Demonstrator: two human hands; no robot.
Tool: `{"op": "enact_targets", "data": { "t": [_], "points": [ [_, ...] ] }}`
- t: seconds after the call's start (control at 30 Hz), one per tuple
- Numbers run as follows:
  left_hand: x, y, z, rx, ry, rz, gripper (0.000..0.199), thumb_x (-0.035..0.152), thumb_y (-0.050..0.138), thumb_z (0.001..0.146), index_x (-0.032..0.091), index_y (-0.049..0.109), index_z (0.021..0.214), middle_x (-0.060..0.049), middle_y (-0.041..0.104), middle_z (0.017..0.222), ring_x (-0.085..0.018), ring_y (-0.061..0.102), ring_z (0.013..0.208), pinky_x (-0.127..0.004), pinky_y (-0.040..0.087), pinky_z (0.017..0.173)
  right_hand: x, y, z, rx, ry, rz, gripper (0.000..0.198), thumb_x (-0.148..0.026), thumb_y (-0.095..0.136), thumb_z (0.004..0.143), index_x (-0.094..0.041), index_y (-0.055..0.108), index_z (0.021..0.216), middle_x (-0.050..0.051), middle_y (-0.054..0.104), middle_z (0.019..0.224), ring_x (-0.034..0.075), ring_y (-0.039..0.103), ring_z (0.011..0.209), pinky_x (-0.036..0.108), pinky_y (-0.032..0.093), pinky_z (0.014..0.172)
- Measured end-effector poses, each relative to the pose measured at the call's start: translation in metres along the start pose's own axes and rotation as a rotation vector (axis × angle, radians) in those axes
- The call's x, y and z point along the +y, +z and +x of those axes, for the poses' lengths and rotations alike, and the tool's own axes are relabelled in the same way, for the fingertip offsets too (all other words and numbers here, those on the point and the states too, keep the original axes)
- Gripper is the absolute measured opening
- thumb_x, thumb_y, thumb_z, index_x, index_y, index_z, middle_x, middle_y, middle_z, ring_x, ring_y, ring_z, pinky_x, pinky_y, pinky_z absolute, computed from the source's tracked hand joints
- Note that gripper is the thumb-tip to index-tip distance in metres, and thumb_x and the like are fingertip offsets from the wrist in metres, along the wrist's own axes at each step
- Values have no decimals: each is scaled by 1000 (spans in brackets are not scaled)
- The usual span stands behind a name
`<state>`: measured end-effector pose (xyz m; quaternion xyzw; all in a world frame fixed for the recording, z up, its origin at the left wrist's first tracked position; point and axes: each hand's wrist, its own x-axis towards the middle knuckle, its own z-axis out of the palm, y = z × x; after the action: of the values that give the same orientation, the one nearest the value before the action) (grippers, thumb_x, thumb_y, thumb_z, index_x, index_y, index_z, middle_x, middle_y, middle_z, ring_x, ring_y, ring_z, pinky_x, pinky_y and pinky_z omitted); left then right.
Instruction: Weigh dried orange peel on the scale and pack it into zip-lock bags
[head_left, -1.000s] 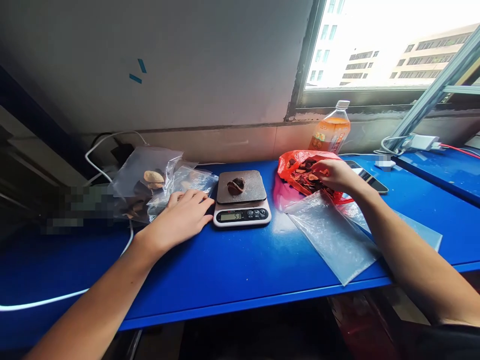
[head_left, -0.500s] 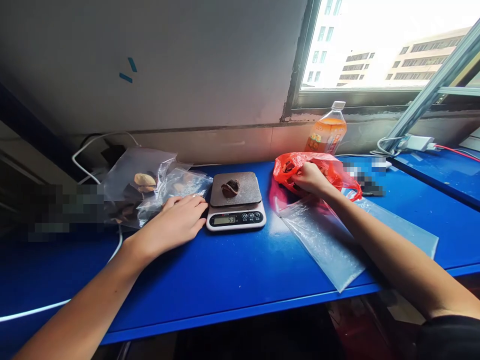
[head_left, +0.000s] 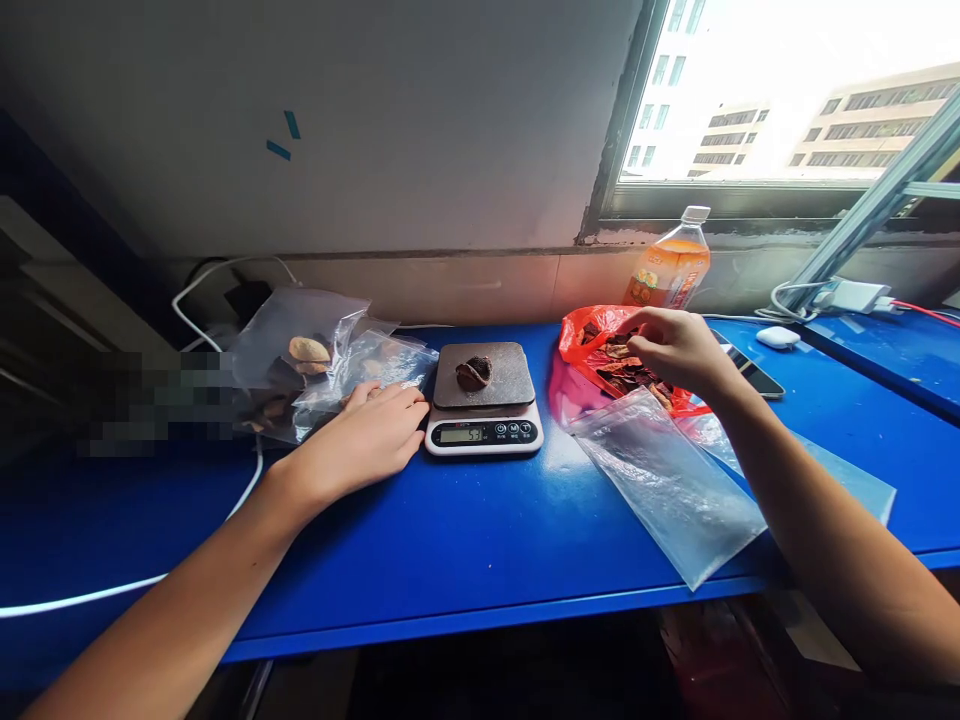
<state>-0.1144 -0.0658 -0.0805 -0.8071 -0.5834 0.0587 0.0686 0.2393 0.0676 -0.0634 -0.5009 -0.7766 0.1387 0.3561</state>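
A curled, dark dried piece (head_left: 473, 375) sits on the platform of a white digital scale (head_left: 484, 440). More dried brown slices (head_left: 628, 378) fill an open red plastic bag (head_left: 571, 342) right of the scale. The right hand (head_left: 679, 350) hovers over that bag, its fingers bent toward the thumb; I cannot tell whether they pinch a slice. The left hand (head_left: 367, 435) rests just left of the scale, thumb and fingers apart. Behind the red bag stands a bottle of orange drink (head_left: 679, 260), all on the blue desk (head_left: 450, 550).
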Motion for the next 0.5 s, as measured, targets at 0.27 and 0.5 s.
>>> {"op": "enact_targets", "data": {
  "t": [0.27, 0.5],
  "points": [
    [6, 2, -3, 48, -4, 15, 27, 16, 39, 94, 18, 65, 99, -12, 66, 111, -28, 59, 110, -52, 36, 104, -65, 49, -28, -435, -161, 484, 9, -26, 56, 78, -18, 61, 80, 1, 61, 71, 13, 57, 63, 25, 43, 55],
    [9, 4, -6, 66, -14, 22, 24, 15, 42, 94, 17, 65, 99, -12, 66, 113, -28, 59, 113, -54, 36, 105, -81, 69, -19, -173, -273, 122, 20, -36, 58, 88, -17, 63, 88, 2, 65, 70, 13, 57, 61, 27, 41, 59]
  ]
}}
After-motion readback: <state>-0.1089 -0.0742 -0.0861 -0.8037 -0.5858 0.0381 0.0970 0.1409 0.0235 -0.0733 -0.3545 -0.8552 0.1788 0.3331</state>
